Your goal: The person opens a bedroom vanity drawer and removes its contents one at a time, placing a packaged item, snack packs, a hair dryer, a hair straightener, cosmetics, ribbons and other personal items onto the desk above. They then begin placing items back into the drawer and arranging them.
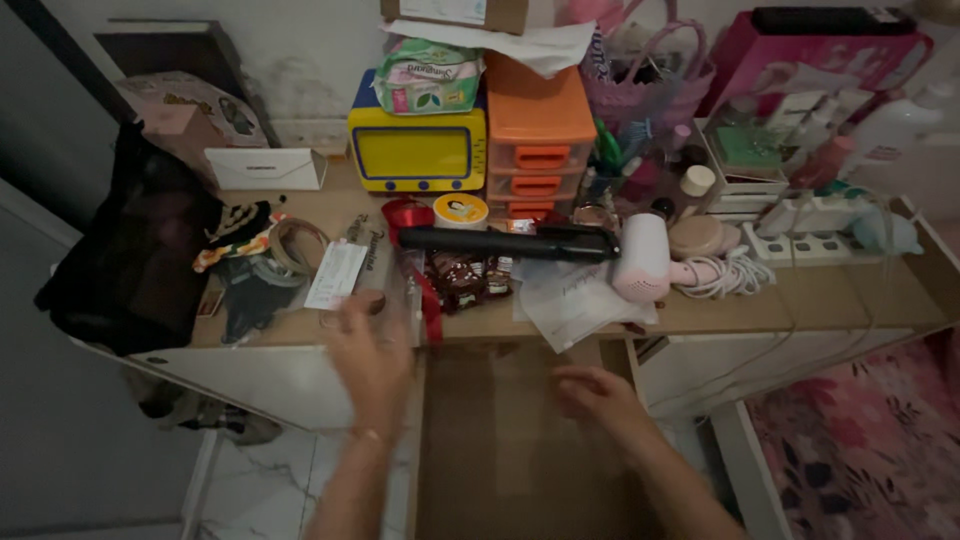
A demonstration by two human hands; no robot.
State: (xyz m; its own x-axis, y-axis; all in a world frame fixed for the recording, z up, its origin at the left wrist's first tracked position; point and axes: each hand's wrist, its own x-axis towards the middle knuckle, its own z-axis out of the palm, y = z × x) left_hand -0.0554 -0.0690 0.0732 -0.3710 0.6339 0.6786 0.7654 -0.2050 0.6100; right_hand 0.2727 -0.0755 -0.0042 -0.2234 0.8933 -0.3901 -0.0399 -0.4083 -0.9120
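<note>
From the head camera, two bare hands reach toward the front edge of one cluttered wooden desk [850, 300]. The left hand [368, 352] is blurred, fingers spread and released, grasping nothing; its fingertips lie at the near edge of one clear plastic packet with a white paper label [345, 272], which sits on the desk just beyond the hand. Whether they touch it I cannot tell. The right hand [592, 390] hangs lower, in front of the desk edge, loosely curled and empty.

Just above the right hand lies one loose heap of white papers [572, 300]. Beyond that rests one pink hair dryer [645, 260], and between the two hands, farther back, one long black hair straightener [510, 243]. Behind the left hand stands one yellow box shaped like a small television [416, 152], and to its right one orange plastic organiser with three drawers [538, 150].
</note>
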